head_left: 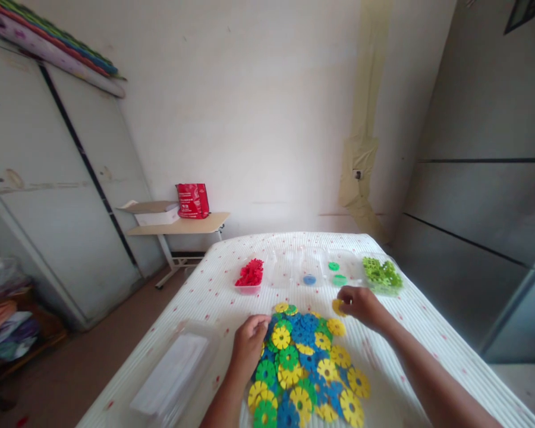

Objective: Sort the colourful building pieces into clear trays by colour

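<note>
A spread pile of flower-shaped plastic discs (288, 358) in yellow, green and blue lies on the cloth in front of me. Past the pile's far right edge, my right hand (361, 304) pinches a yellow flower disc (338, 307) just above the cloth. My left hand (249, 342) is at the pile's left edge, its fingers curled and pressed together; whether anything is between them is hidden. Beyond my hands, clear containers stand in a row: a red-filled box (248, 290), a compartment with a blue disc (309, 279), one with green discs (339, 280), and a box of light green pieces (382, 275).
A long clear plastic box (173, 374) lies on the left of the patterned cloth (196, 297). At the back left, a small table (191, 226) bears a red bag (192, 201) and a white box (156, 214). Cabinets flank both sides.
</note>
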A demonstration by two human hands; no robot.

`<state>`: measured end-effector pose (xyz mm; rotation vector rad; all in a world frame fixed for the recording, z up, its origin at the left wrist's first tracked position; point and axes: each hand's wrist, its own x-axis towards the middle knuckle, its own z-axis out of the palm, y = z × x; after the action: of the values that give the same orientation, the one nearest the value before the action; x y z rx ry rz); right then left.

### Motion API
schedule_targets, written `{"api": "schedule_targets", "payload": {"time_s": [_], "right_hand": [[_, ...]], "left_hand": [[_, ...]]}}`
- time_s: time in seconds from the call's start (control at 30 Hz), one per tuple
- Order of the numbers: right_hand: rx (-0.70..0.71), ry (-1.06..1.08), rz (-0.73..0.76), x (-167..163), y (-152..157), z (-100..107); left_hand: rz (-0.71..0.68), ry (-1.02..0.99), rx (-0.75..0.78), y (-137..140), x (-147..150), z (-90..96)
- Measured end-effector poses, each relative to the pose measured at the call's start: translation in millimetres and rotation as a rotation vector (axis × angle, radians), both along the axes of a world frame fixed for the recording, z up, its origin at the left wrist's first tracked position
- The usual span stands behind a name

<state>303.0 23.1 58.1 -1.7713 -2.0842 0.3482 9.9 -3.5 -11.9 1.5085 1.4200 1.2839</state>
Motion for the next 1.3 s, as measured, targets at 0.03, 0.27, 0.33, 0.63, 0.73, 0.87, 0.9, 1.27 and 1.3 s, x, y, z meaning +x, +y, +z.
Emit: {"api": "schedule_targets", "payload": {"time_s": [0.03,0.27,0.33,0.63,0.73,0.87,0.9,1.27,1.3], "right_hand": [[0.017,0.035,0.010,-6.9,4.1,5.1],[0.031,0.170,-0.031,-77.9,65.6,32.4],[-0.022,0.164,-0.045,-97.8,85.7,32.2],[-0.176,0.003,-0.038,-154.7,126.3,18.4],[-0.085,-0.060,-0.060,-154.4,123.3,19.8],[0.079,-0.121,-0.050,-138.9,109.0,27.4],[0.118,-0.131,-0.041,-133.0,103.3,29.7],[0.421,-0.133,0.173,-11.3,9.4,-23.5],[0.436,-0.118,0.185,2.9,3.3,-34.7]], "left_hand": [[0.002,-0.004,-0.001,0.2,0.3,-0.4],[-0.001,0.022,0.020,0.9,0.7,-2.7],[0.001,0.028,0.019,0.9,0.4,-2.2],[0.017,0.048,0.005,-1.8,0.3,4.1],[0.008,0.038,-0.003,-1.7,0.5,3.6],[0.005,0.035,0.002,-0.4,0.3,1.8],[0.006,0.036,0.004,0.0,0.2,1.5],[-0.019,0.041,0.011,0.6,-1.5,-1.5],[-0.019,0.041,0.012,0.5,-1.4,-1.8]]}}
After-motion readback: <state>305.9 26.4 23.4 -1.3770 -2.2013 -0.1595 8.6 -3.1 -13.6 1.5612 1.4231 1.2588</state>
